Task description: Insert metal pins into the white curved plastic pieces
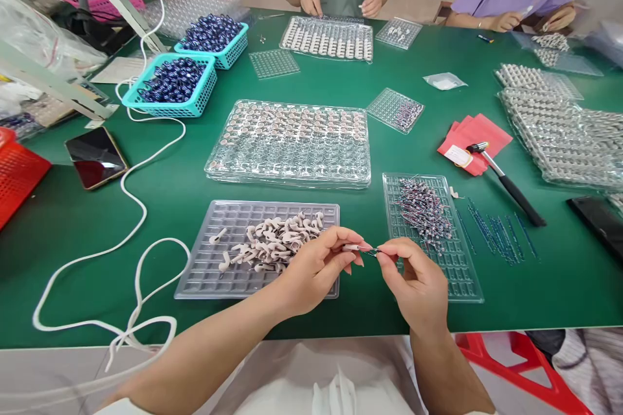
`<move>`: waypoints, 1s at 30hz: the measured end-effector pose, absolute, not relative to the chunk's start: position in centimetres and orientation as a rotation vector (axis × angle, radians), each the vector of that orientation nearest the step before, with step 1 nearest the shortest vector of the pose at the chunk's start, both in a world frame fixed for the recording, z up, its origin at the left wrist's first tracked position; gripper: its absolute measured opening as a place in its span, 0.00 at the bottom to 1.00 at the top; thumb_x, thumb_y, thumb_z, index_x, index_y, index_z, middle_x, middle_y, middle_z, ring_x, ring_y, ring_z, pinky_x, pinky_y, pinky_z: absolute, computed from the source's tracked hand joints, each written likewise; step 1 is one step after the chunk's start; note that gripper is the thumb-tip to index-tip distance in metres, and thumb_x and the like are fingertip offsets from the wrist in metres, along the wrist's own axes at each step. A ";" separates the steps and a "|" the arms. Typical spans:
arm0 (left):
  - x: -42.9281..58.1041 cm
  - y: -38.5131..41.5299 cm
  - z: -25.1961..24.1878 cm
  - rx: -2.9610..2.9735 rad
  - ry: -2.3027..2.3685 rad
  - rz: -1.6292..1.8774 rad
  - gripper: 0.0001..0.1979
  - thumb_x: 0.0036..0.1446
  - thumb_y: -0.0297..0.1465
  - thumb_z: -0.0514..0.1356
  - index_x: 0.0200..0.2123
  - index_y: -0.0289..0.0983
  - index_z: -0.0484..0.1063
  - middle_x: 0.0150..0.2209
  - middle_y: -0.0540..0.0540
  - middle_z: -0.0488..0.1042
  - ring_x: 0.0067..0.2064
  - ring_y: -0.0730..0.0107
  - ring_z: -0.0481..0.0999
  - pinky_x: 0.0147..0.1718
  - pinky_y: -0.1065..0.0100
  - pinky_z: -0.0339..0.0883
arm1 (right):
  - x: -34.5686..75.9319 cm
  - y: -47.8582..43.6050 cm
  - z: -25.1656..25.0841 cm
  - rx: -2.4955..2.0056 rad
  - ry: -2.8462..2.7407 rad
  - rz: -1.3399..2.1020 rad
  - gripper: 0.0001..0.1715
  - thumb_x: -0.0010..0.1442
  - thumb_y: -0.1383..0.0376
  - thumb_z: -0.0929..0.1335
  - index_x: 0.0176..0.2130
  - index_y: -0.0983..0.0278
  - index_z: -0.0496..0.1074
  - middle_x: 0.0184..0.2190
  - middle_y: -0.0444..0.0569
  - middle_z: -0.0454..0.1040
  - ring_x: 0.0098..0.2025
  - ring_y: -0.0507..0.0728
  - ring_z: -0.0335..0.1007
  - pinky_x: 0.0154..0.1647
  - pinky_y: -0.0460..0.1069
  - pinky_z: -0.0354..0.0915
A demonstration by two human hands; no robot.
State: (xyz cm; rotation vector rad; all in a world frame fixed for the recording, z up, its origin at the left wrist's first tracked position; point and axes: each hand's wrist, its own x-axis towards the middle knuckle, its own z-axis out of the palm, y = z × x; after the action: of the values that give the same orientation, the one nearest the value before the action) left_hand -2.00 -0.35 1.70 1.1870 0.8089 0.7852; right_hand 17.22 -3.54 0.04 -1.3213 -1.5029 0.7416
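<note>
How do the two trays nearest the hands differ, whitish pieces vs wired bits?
The whitish-piece tray lies crosswise in view; the wired-bit tray lies lengthwise. The whitish-piece tray carries chunky, curved pieces; the wired-bit tray, thin, wiry bits. Both are plastic with compartments, on the green table, contents heaped.

Matt plastic shells (282, 240), glossy plastic tray (207, 275)

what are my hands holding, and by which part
The left hand holds a small white piece, its held part mostly hidden; the right hand pinches a thin dark piece, seemingly by its end.
</note>
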 end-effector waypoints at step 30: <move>-2.4 -0.4 0.6 2.056 0.966 0.619 0.21 0.68 0.23 0.46 0.62 0.36 0.58 0.52 0.37 0.76 0.53 0.59 0.76 0.54 0.56 0.69 | 16.9 -2.6 -0.6 -1.183 -2.030 0.262 0.17 0.61 0.76 0.67 0.47 0.59 0.70 0.34 0.50 0.76 0.35 0.56 0.70 0.36 0.53 0.67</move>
State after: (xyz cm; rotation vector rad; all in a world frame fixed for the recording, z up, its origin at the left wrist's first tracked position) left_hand -2.39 -0.36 0.57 2.0562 0.9664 0.6193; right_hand 16.88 -2.64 -0.56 -1.1829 -2.0297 0.2618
